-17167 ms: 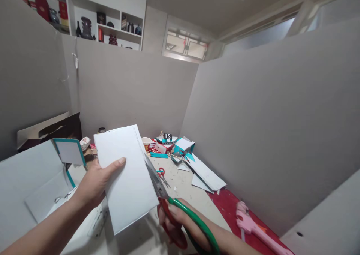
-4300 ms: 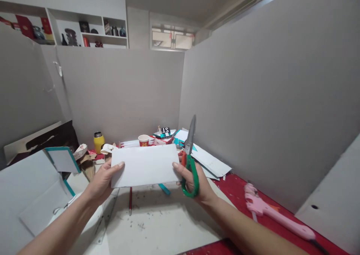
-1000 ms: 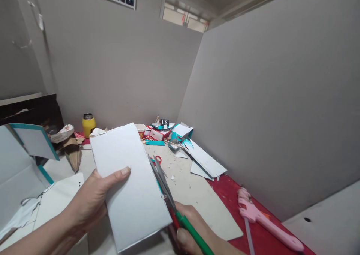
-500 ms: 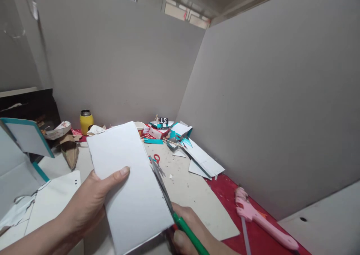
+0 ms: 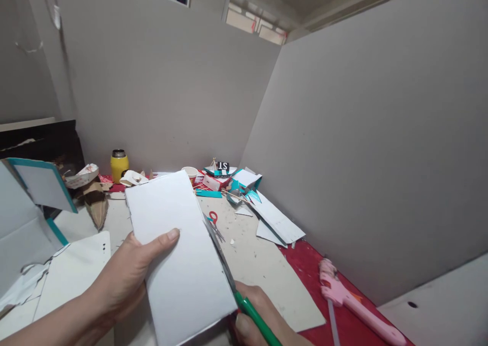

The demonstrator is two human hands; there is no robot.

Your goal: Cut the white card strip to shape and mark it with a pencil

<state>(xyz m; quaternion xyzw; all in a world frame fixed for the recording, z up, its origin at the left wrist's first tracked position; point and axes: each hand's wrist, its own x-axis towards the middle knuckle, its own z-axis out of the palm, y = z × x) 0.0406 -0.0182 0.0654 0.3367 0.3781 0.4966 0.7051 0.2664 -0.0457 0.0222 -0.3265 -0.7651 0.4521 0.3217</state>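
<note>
My left hand (image 5: pixel 143 264) grips a white rectangular board (image 5: pixel 186 280) by its left side, thumb flat on top and the other fingers hidden underneath. Wrapped round the handles of a pair of green-handled scissors (image 5: pixel 249 305) is my right hand (image 5: pixel 267 313), at the board's lower right corner. The grey blades lie along the board's right edge, pointing up and away from me. How far apart the blades are, I cannot tell.
Small red-handled scissors (image 5: pixel 214 224) lie beyond the board on a pale sheet (image 5: pixel 282 290). White and teal card scraps (image 5: pixel 276 216) are heaped at the back right. A pink glue gun (image 5: pixel 354 303) rests on red cloth at right; a yellow bottle (image 5: pixel 119 167) stands back left.
The board sits slightly lower and further right in view, with my left hand still on it. The background has shifted slightly too. The scissors remain along the board's right edge.
</note>
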